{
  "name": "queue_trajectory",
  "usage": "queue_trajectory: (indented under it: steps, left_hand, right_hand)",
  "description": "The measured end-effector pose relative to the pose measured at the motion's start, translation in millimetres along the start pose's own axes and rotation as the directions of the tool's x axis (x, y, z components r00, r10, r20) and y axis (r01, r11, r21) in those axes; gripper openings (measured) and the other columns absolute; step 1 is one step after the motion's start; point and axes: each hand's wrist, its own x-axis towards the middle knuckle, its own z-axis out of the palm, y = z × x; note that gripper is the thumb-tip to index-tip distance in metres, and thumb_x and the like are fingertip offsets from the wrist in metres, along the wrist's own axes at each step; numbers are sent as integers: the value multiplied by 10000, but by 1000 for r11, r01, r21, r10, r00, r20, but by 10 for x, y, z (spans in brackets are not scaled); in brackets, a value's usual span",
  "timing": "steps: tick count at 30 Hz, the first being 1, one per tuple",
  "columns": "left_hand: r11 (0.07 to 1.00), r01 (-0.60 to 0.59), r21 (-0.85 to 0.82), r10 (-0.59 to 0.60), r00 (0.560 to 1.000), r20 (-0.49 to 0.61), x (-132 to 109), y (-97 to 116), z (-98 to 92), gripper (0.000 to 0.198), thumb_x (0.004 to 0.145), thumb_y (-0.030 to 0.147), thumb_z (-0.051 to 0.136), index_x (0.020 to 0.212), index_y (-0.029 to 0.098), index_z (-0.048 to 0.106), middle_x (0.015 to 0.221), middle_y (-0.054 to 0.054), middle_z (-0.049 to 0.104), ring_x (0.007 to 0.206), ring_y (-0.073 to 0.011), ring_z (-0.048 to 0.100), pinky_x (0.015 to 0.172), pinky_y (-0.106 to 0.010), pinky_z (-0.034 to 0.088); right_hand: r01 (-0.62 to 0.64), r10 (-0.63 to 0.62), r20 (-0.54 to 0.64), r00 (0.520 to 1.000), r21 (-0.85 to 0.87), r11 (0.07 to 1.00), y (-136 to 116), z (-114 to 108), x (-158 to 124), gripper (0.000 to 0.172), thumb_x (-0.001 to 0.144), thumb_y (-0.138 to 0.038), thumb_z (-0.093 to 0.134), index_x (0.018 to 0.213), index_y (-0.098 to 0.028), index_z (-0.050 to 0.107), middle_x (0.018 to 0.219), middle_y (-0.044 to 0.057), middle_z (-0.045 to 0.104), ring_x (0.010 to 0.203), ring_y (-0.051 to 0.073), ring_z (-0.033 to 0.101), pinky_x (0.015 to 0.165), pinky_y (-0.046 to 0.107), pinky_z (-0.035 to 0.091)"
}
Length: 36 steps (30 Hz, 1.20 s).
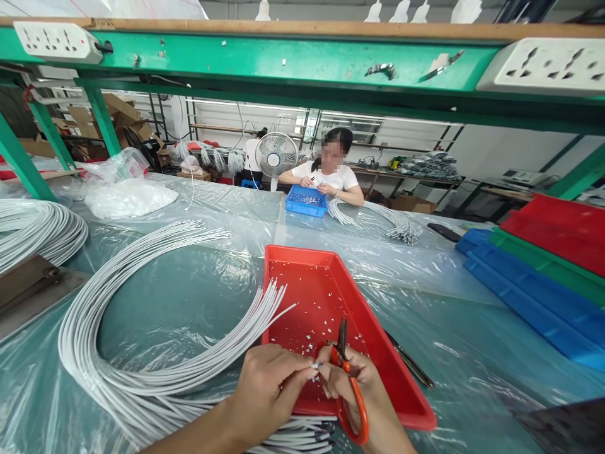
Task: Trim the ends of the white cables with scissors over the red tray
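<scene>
Over the near end of a red tray [302, 268], my left hand [265, 391] pinches the small pale end of a cable [316, 365]; its palm hides the rest. My right hand [366, 378] is wrapped round orange-handled scissors [363, 410], their dark blades pointing up and away, slightly apart. Its thumb and fingertips meet the same cable end. White scraps lie scattered inside the tray. A large looped bundle of white cables [87, 328] lies to the left, some ends resting over the tray's left rim. More cable ends [307, 435] lie beneath my left wrist.
Tweezers-like metal tool [410, 360] lies right of the tray. Stacked red, green and blue trays [534, 296] stand at right. Another cable coil [42, 233] lies far left. Across the table, a person [331, 173] works over a blue tray [306, 207]. A green beam [283, 63] spans overhead.
</scene>
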Motion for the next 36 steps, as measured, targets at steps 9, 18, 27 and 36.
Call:
queue_trajectory:
  steps: [9,18,27,36]
  left_hand:
    - [873,374,-315,-405,914,-38,128,103,-120,276,872,261,429,683,143,591,600,-16,607,607,-128,551,631,-220,403]
    - [774,426,-468,-419,899,126,127,110,-69,314,863,307,443,663,123,601,564,-3,557,572,-112,500,595,-208,378]
    - [863,408,-297,-381,913,146,107,88,-68,202,817,238,503,795,144,680,660,-39,664,580,-132,536,562,-212,400]
    - [989,21,145,-27,999,37,45,75,-126,176,826,123,473,845,144,647,759,-74,709,666,-167,647,612,-244,466]
  right_hand:
    - [85,-95,-114,989,-94,992,167,30,-23,115,568,-196,658,531,-160,555,466,-58,399,450,79,304,439,197,271]
    - [190,-199,-19,980,-208,960,-77,-91,56,183,559,-168,716,742,-177,712,627,21,667,617,197,596,585,259,476]
    - [186,-179,52,982,-252,950,-144,-73,93,80,593,-145,659,658,-158,702,498,-25,567,479,117,501,467,195,404]
    - [173,-138,127,982,-330,928,-187,-75,56,78,605,-87,582,614,-145,634,512,-44,475,492,84,363,475,190,321]
